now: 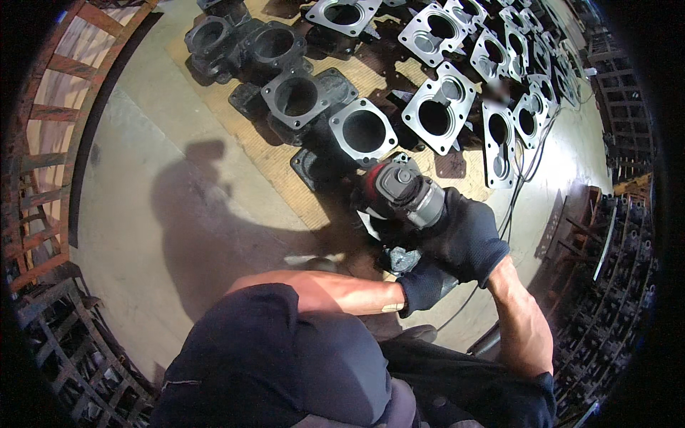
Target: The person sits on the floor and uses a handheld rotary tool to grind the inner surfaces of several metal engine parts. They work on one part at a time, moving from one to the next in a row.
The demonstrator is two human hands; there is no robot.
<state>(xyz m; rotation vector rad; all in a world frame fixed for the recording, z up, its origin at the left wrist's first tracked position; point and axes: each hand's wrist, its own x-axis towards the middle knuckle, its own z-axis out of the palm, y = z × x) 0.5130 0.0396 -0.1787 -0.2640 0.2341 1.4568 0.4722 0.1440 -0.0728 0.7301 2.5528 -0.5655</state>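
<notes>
Closest to the body, the left hand (pixel 422 284) in a black glove is clenched low on the rear grip of an angle grinder (pixel 401 191), though what exactly its fingers wrap is partly hidden. Just beyond it the right hand (pixel 467 235), also gloved, is grasping the grinder's grey body, with the head pressed down at the near edge of a dark casting (pixel 317 167) lying on the floor (pixel 178 214). Both forearms are bare above the gloves, so I judge that sparks or chips thrown back could reach skin. If the wheel catches the casting's edge, the tool may kick toward the knees. A cable (pixel 524 160) runs from the tool's side across the floor beside the work and could snag or be nicked. Farther out, rows of square-flanged castings (pixel 439 107) lie close together toward the far edge of a tan board (pixel 275 160); a jolt could knock the nearest ones against each other.
</notes>
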